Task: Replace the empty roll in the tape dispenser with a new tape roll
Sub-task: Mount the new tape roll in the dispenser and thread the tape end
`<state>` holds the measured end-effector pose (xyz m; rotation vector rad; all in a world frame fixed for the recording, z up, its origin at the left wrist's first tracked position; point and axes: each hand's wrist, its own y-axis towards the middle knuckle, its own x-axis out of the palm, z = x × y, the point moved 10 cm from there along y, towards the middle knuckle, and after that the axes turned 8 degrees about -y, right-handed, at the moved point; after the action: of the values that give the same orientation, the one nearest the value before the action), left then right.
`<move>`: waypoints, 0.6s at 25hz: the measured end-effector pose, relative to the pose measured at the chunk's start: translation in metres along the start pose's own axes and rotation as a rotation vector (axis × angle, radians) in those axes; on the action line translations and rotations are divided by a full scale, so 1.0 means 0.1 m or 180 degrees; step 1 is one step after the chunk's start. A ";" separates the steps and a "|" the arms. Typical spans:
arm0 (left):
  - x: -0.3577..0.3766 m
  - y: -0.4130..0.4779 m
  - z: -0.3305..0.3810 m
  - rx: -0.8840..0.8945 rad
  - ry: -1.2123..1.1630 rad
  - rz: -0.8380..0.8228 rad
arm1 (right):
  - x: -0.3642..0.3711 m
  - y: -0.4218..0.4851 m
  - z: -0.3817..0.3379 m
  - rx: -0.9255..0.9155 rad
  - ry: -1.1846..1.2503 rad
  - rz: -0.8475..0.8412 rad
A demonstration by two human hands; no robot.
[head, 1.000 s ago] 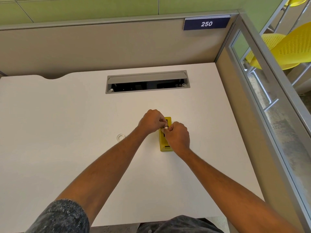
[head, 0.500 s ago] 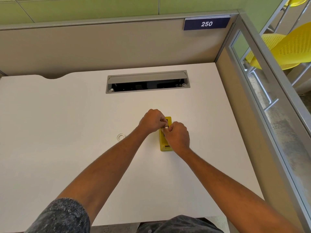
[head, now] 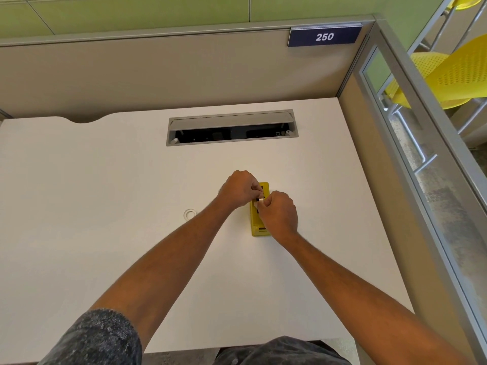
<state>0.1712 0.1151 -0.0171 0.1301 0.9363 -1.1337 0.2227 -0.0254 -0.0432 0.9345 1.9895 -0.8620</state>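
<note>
Over yellow dispenser (head: 260,231), fingers (head: 257,204) pinching roll (head: 261,199)

Matt white desk (head: 105,180), yellow plastic dispenser (head: 264,186), brushed metal cable tray (head: 229,122)

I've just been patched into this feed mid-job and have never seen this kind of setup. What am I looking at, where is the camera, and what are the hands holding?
There is no machine here: a person works with two bare hands, and the single camera sits on their head, looking forward and down.

Both arms reach over a white desk. The left hand and right hand meet above a yellow dispenser lying flat on the desk. Between their fingertips is a small pale piece; it is too small to say whether it is a core or a roll.

To the left of the hands a small white ring lies alone on the desk. Farther back is an open grey cable tray set into the desk. A sign reads 250, and yellow chairs stand beyond the partition.
</note>
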 end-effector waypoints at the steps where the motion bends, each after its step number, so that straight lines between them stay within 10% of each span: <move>1: 0.00 0.00 0.00 0.0002 0.0001 0.0002 | -0.02 0.01 -0.01 0.0007 0.0020 0.0012; 15: 0.00 0.01 0.01 0.0005 0.0065 -0.0045 | -0.03 0.04 0.00 0.0013 0.0042 0.0049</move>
<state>0.1720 0.1148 -0.0172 0.1366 0.9558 -1.1480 0.2272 -0.0239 -0.0416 0.9592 1.9900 -0.8538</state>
